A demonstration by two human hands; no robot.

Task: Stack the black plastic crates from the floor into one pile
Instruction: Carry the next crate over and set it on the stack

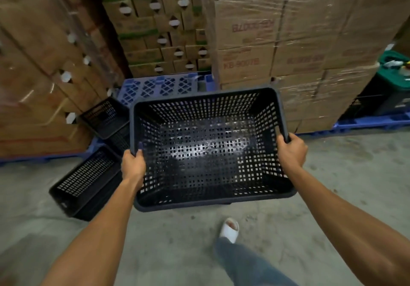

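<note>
I hold a large black perforated plastic crate [208, 150] in front of me, its open side facing up, above the concrete floor. My left hand [133, 166] grips its left rim and my right hand [291, 150] grips its right rim. A second black crate [85, 181] lies tilted on the floor to the lower left. A third black crate [104, 117] sits behind it, leaning against the cardboard boxes. Whether any crate lies under the held one is hidden.
Tall stacks of cardboard boxes [277, 41] on blue pallets [159, 86] wall in the back and left. A green-lidded bin [395, 81] stands at the right edge. My foot in a white sandal [230, 229] is on the grey floor below the crate.
</note>
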